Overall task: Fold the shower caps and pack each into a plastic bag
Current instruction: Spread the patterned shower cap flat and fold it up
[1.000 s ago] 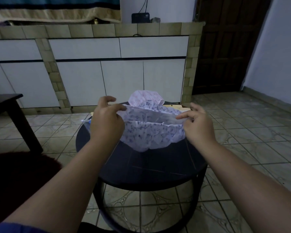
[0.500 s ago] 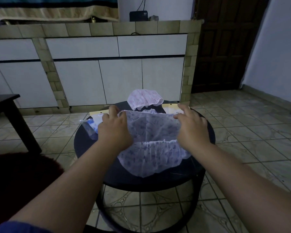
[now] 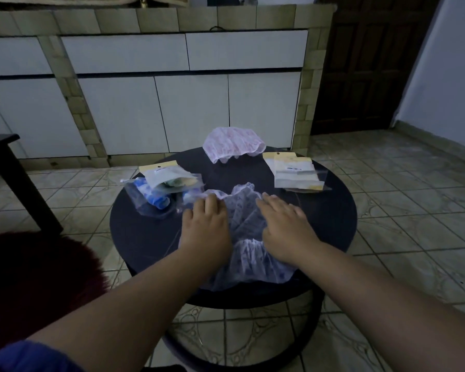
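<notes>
We see both hands lying flat on a white shower cap with a blue print (image 3: 249, 232) spread on the near half of the round black table (image 3: 330, 218). The left hand (image 3: 206, 228) presses its left part, fingers straight and together; the right hand (image 3: 285, 229) presses its right part, fingers straight and slightly spread. Neither grip closes round anything. The middle of the cap is hidden under the hands, and its near edge hangs at the table's rim. A pink shower cap (image 3: 232, 143) sits crumpled at the far edge. On the left lie packed plastic bags (image 3: 163, 190) in an overlapping heap; how many we cannot tell, and their labels are too small to read. On the right lies a stack of flat plastic bags with yellow header cards (image 3: 295, 171). Beyond stand white cabinet doors (image 3: 191, 114) framed in tile, a dark wooden door (image 3: 371, 63) far right, and a tiled floor (image 3: 414, 210). The room is dim
</notes>
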